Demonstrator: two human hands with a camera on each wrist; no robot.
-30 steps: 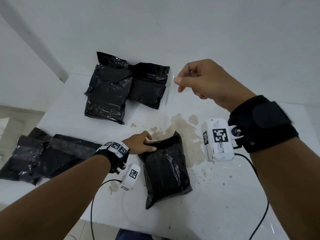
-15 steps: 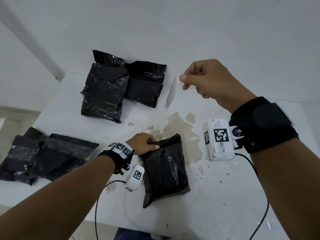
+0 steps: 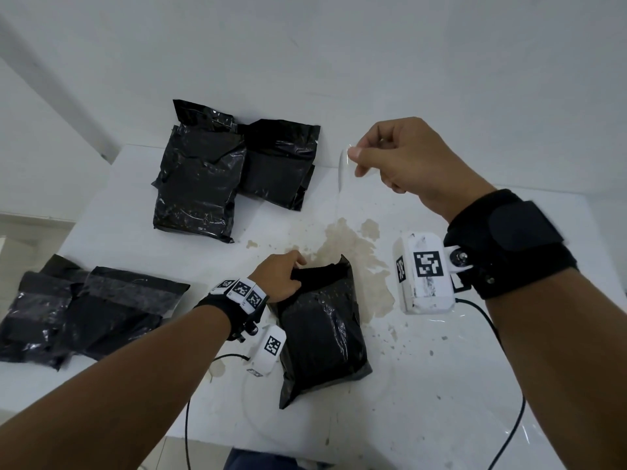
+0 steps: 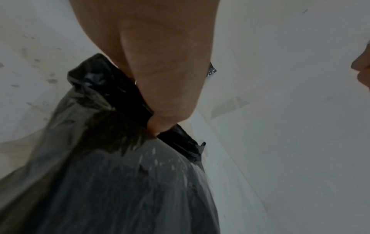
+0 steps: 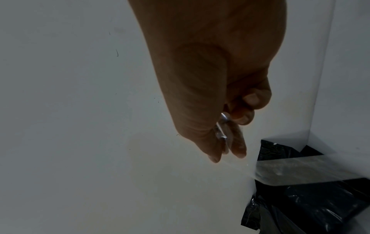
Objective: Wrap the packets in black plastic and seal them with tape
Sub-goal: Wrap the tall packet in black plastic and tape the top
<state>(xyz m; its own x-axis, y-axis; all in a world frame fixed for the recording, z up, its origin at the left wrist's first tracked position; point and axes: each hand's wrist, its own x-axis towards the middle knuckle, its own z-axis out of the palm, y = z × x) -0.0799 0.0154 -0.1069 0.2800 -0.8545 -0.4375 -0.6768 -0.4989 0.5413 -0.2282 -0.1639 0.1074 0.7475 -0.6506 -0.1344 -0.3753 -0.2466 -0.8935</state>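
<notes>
Black plastic is covering the packet (image 3: pixel 322 330) lying near the front edge of the white bench (image 3: pixel 441 385), beside a brown stain (image 3: pixel 353 245). The left hand (image 3: pixel 276 281) is gripping the folded top end of the packet, its fingers (image 4: pixel 160 123) curling round the bunched plastic and pressing it down. Above and behind the packet, the right hand (image 3: pixel 403 161) is hovering in the air, its thumb and fingers (image 5: pixel 238 145) pinching one end of a clear strip of tape (image 3: pixel 341 174), which is hanging down from the pinch. Behind the packet, toward the wall, two wrapped packets (image 3: pixel 200 184) are lying side by side and overlapping. To the left of the packet, two taped packets (image 3: pixel 98 310) are sitting at the bench edge. Black straps with white tagged cameras are sitting on both wrists, cables trailing across the bench.
</notes>
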